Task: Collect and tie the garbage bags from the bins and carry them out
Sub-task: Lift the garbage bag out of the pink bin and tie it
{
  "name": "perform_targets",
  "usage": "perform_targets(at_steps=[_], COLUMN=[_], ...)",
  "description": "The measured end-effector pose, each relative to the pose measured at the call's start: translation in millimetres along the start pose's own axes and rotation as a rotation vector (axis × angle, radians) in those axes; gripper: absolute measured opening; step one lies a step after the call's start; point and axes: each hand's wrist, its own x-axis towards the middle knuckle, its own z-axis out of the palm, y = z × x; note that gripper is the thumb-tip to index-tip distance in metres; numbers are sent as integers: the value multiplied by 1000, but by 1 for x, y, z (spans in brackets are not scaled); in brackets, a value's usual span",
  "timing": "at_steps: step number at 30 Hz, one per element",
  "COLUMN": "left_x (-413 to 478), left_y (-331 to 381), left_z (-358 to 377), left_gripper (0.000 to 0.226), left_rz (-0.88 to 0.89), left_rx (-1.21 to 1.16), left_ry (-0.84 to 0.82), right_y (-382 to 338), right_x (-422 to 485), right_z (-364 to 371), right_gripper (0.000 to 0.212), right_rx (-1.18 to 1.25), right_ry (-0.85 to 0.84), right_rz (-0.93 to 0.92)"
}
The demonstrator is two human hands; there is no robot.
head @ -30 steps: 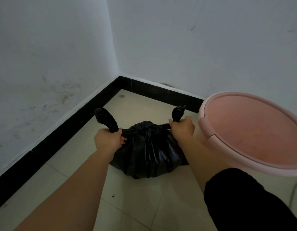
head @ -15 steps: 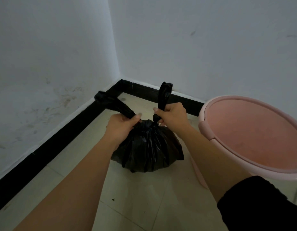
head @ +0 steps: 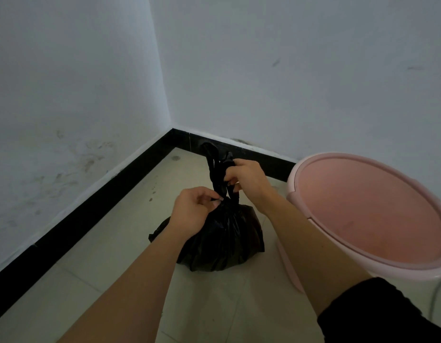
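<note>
Head view looks down into a corner of a room, where a black bag (head: pixel 221 246) sits on the tiled floor (head: pixel 108 258). The bag is full and round, and its top is gathered into a narrow neck. From this neck two black strips (head: pixel 212 167) rise upward, close beside each other, and their tips stand in front of the black skirting (head: pixel 90 214).

The left hand (head: pixel 192 214) is at the neck of the bag. Its fingers (head: pixel 209 194) are curled and the tips pinch the gathered plastic just where the strips begin. The back of this hand covers the upper left part of the bag.

The right hand (head: pixel 247 180) is higher and a little farther from the camera. Its fingers (head: pixel 230 178) are curled around the strips and grip them above the neck, so the strips are held upright between the two hands. Whether a knot is already made under the fingers, I cannot tell.

Just to the right of the bag stands a pink bin (head: pixel 292 186) with a round rim. The right forearm passes between the bag and the bin. The inside of the bin looks pink; no liner can be seen in it.

A black sleeve (head: pixel 377 315) covers the right upper arm at the bottom right corner. The two white walls (head: pixel 66 95) meet behind the bag, and the left one has some grey marks (head: pixel 90 159) low down. There are also a few dark spots (head: pixel 152 191) on the floor near the skirting.
</note>
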Motion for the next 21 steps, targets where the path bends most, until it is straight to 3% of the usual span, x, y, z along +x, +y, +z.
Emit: perform_targets(at_steps=[3,6,9,13,17,18,21], left_x=[1,1,1,4,5,5,6], left_y=[1,1,-2,1,0,-2,-6], left_z=[3,5,6,10,18,18,18], left_gripper=[8,5,29,49,14,16,43], left_rz=[17,-9,-53,-20,55,51,24], left_rx=[13,16,89,209,305,290,244], left_ry=[-8,-15,48,52,38,63,135], right_y=[0,0,-3,-15,-26,-29,-37], right_x=[0,2,4,1,-4,-5,-6], right_z=[3,11,10,9,11,11,8], right_gripper=[18,31,32,31,32,33,32], right_rx=[-90,-257,-291,-330,-301,-289,-217], right_ry=[-42,80,189,147,144,152,210], right_rz=[-39,-143,-185,-226,-300,-309,-304])
